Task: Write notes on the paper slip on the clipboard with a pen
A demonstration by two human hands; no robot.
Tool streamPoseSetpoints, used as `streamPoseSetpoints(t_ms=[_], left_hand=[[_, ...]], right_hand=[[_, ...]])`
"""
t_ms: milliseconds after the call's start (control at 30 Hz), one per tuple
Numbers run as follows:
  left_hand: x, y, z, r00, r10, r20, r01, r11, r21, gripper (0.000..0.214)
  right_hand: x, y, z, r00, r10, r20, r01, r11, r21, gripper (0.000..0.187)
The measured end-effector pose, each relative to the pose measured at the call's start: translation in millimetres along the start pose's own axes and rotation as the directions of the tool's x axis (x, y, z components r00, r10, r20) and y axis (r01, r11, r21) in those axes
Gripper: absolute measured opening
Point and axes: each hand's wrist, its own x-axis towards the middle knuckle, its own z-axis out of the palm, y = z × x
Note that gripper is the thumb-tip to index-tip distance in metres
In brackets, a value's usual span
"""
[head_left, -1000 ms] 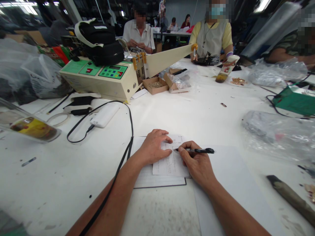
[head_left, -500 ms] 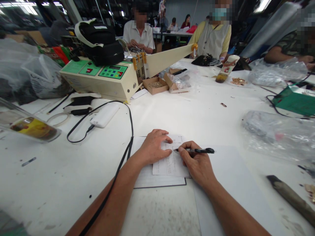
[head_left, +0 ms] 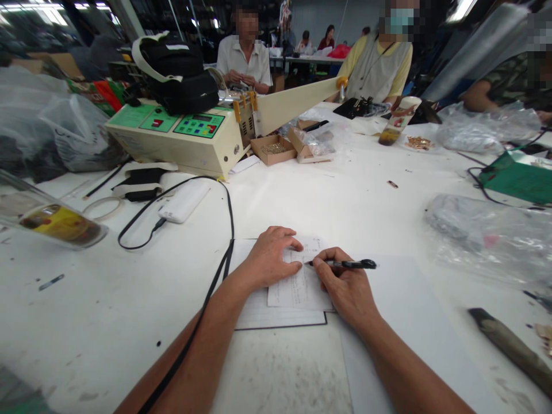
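My left hand lies on a small written slip of paper, fingers bent and pressing it flat onto a larger white sheet. My right hand is closed around a black pen, whose tip touches the slip just beside my left fingertips. Both forearms reach in from the bottom edge over the white table.
A black cable runs past my left arm to a white power bank. A cream machine with a green panel stands at back left, cardboard boxes beside it. Plastic bags lie right. People sit across the table.
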Motion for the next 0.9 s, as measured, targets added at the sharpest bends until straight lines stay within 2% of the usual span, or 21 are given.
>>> streamPoseSetpoints(t_ms=[900], left_hand=[[-0.3, 0.5, 0.0, 1.000, 0.003, -0.011, -0.002, 1.000, 0.006, 0.028]], right_hand=[[1.6, 1.0, -0.8, 1.000, -0.004, 0.006, 0.004, 1.000, 0.002, 0.024]])
